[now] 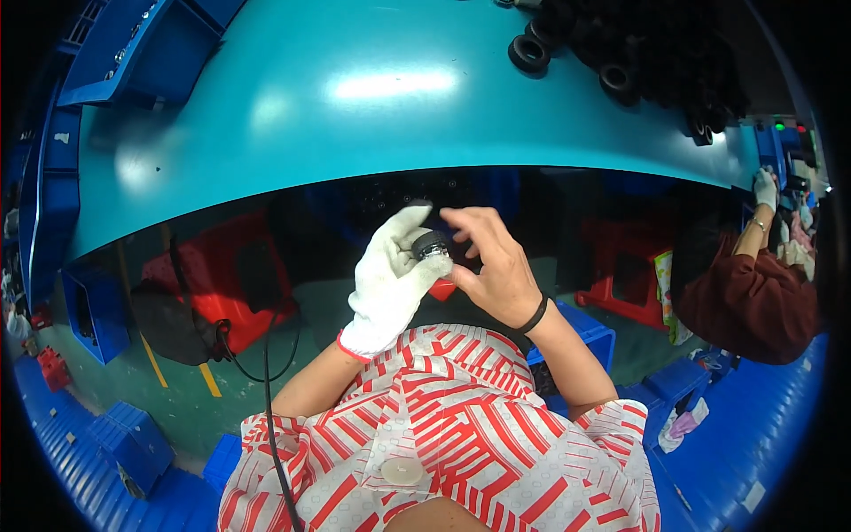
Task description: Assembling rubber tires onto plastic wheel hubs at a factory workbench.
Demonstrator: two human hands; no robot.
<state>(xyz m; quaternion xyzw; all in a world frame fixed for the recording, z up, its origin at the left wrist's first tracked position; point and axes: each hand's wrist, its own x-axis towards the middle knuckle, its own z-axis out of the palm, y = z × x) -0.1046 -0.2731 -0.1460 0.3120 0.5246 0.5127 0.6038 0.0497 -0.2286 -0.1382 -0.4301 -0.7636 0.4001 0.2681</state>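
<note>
My left hand [390, 282], in a white knit glove with a red cuff edge, grips a small round black part [432, 246] between thumb and fingers. The part looks like a short black cylinder or ring with a shiny lower side; its exact kind is too small to tell. My bare right hand [496, 269], a black band at its wrist, is just to the right of it. Its fingers are curved and apart, with the thumb tip close beside the part; whether the thumb touches it I cannot tell. Both hands are in front of the table's near edge, above my lap.
A teal table [292, 115] spans ahead. At its far right is a heap of black rings [656, 53], with a loose ring [529, 54] beside it. A blue bin [146, 58] stands far left. Red stools [222, 275] flank me. A co-worker's sleeve [753, 297] shows at right.
</note>
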